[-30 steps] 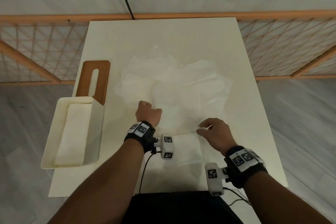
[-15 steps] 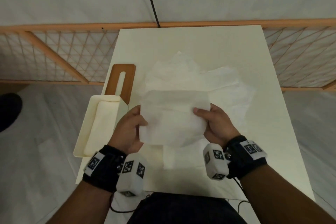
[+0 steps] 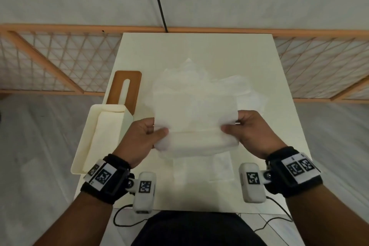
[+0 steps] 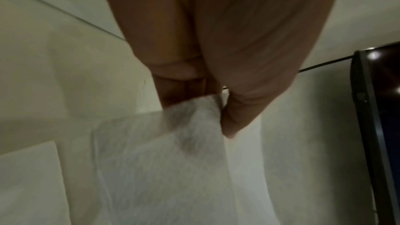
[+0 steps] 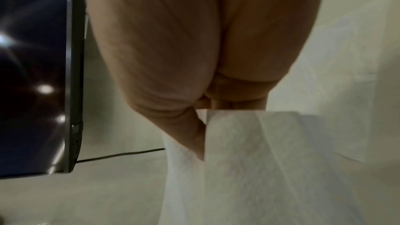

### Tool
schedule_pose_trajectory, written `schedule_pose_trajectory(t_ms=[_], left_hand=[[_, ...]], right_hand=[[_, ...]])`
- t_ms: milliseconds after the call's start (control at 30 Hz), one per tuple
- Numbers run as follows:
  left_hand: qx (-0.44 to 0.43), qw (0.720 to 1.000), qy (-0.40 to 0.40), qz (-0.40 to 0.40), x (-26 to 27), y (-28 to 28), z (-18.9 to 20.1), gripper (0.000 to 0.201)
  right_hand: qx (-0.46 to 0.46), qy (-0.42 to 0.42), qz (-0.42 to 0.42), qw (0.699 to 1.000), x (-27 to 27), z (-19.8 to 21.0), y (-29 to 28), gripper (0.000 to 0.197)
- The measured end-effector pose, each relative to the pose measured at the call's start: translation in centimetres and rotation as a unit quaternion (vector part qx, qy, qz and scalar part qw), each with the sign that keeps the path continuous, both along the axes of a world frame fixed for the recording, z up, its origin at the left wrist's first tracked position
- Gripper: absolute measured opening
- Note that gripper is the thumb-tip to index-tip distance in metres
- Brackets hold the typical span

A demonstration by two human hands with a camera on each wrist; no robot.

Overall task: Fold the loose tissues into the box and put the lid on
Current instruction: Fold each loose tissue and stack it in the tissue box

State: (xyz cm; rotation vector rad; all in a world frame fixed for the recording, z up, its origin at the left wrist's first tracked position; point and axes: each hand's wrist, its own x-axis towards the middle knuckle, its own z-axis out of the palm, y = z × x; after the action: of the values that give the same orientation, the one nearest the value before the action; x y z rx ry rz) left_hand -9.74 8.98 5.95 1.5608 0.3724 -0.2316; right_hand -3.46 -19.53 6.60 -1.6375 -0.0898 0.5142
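Tissue [image 3: 194, 118] pinched between both hands' grips.

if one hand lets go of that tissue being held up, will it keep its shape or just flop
Probably flop: the tissue already sags and creases between the left hand and right hand. It looks thin and translucent, so likely very light and easily torn. Both hands pinch its side edges.
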Motion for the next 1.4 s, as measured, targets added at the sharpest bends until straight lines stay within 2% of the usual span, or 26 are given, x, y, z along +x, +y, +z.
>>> schedule_pose_trajectory(t_ms=[133,233,300,367,433,467,533,567,600,667,767,933,1067,1167,1233,1300,1400], left_hand=[[-0.034,0.999,-0.037,-0.017,-0.1,0.5,0.3,0.02],[-0.028,0.998,-0.042,-0.032,0.1,0.5,0.4,0.019],[-0.07,0.997,-0.019,-0.013,0.3,0.9,0.2,0.03],[-0.1,0.995,0.001,0.001,0.4,1.1,-0.1,0.029],[-0.059,0.998,0.007,0.014,0.2,0.9,-0.2,0.026],[0.0,1.0,-0.001,0.012,0.1,0.6,-0.3,0.021],[0.092,0.995,-0.026,-0.013,-0.1,0.3,-0.5,0.006],[0.103,0.994,-0.027,-0.025,-0.3,0.2,-0.7,0.013],[0.097,0.995,-0.021,-0.028,-0.4,0.1,-0.9,0.018],[0.11,0.994,-0.017,-0.02,-0.6,0.2,-1.5,0.021],[0.151,0.988,-0.004,-0.025,-1.1,0.1,-2.5,0.019],[0.092,0.995,0.041,-0.026,-2.0,-0.3,-3.2,0.032],[0.104,0.992,0.054,-0.046,-2.6,-0.2,-4.1,0.035],[0.028,0.997,0.074,-0.02,-3.1,-0.1,-4.2,0.034],[0.026,0.996,0.083,-0.015,-3.3,-0.1,-4.8,0.031],[0.101,0.99,0.092,-0.024,-3.6,-0.3,-6.4,0.03],[0.226,0.965,0.107,-0.075,-4.1,-1.1,-9.1,0.027]], right_hand=[[0.122,0.02,-0.071,0.99,-0.2,-0.6,-0.2,0.034],[0.162,0.038,-0.056,0.984,-0.4,-0.8,-0.5,0.035],[0.171,0.07,-0.029,0.982,-0.3,-1.3,-1.1,0.037],[0.213,0.128,-0.017,0.968,-0.2,-2.0,-1.8,0.025],[0.233,0.175,-0.038,0.956,0.0,-3.1,-2.2,0.035],[0.209,0.184,-0.047,0.959,0.0,-3.4,-2.2,0.037],[0.117,0.151,-0.054,0.98,-0.1,-3.9,-1.8,0.024],[0.069,0.127,-0.044,0.988,-0.2,-3.9,-1.6,0.013],[0.027,0.108,-0.033,0.993,-0.2,-3.8,-1.5,0.01],[-0.021,0.092,-0.019,0.995,-0.4,-4.2,-1.7,0.017],[-0.033,0.099,-0.017,0.994,-0.7,-4.7,-2.0,0.018],[-0.107,0.09,0.008,0.99,-1.2,-5.6,-2.2,0.017],[-0.096,0.117,0.0,0.988,-1.6,-5.7,-2.2,0.018],[-0.01,0.166,0.015,0.986,-1.6,-5.2,-2.6,0.027],[-0.004,0.163,0.015,0.986,-1.5,-5.2,-2.7,0.028],[-0.097,0.118,0.017,0.988,-1.4,-6.1,-2.6,0.026],[-0.268,0.072,0.054,0.959,-2.0,-9.2,-2.4,0.027]])
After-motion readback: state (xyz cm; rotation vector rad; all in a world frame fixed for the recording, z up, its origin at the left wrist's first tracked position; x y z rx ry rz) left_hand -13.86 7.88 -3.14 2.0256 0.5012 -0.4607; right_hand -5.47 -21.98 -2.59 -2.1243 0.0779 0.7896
